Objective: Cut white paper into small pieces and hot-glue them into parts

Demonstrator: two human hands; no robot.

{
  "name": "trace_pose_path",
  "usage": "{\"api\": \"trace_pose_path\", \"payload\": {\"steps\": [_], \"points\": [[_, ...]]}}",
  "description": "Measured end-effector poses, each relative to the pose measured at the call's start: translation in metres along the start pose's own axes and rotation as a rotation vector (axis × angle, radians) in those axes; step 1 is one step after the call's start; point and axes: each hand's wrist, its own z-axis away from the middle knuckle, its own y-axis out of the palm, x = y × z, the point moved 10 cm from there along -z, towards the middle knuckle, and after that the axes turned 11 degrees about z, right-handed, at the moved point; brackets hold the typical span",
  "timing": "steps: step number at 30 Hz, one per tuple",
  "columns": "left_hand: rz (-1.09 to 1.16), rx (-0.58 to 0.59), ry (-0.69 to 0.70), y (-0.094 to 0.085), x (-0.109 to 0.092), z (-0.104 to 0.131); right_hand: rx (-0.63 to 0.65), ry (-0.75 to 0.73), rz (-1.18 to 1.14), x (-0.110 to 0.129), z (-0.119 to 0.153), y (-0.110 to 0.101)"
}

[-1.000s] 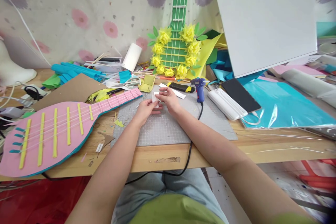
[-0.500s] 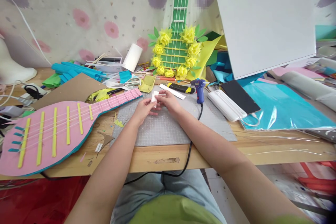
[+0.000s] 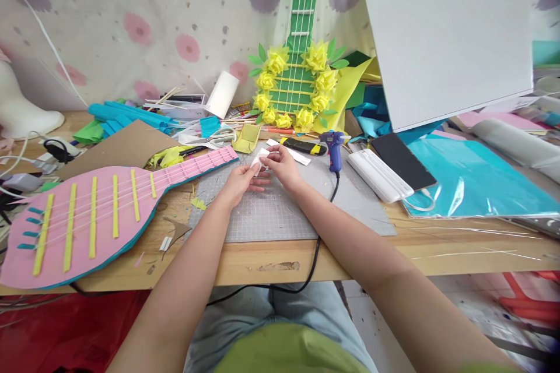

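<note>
A small white piece [image 3: 259, 158], which looks like folded paper or card, is pinched between both hands above the grey cutting mat [image 3: 271, 215]. My left hand [image 3: 240, 182] grips its lower left end, thumb on top and the other fingers reaching underneath. My right hand [image 3: 284, 166] holds the upper right end between thumb and fingertips. Just behind the right hand lies a flat white strip [image 3: 297, 155], partly hidden by it. A black and yellow utility knife [image 3: 303, 146] rests beyond the strip. The blue glue gun [image 3: 335, 151] stands to the right, its cord running toward me.
A pink paper guitar [image 3: 105, 215] with yellow strips lies at the left. Behind the mat leans a green guitar [image 3: 292, 90] ringed by yellow paper flowers. On the right are a white power bank-like box [image 3: 378, 175], a black slab [image 3: 405, 158] and a blue plastic-wrapped pack [image 3: 481, 180].
The white piece has tilted, its upper end leaning further right in my fingers. Both hands stay in nearly the same place. The whole view has shifted slightly.
</note>
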Motion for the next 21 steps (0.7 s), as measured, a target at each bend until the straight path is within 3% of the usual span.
{"api": "trace_pose_path", "payload": {"steps": [7,15,21], "points": [[0.052,0.041,-0.043,0.0046,0.0052,-0.0003,0.020,0.034,-0.010,-0.0014,0.0030,0.0026],[-0.031,-0.012,-0.007,0.0008,0.0025,-0.0003,-0.005,0.024,0.016,-0.0005,0.0024,0.0002],[-0.030,0.028,0.002,0.0071,0.0014,0.0012,0.066,0.106,-0.126,-0.0064,0.0034,0.0079]]}}
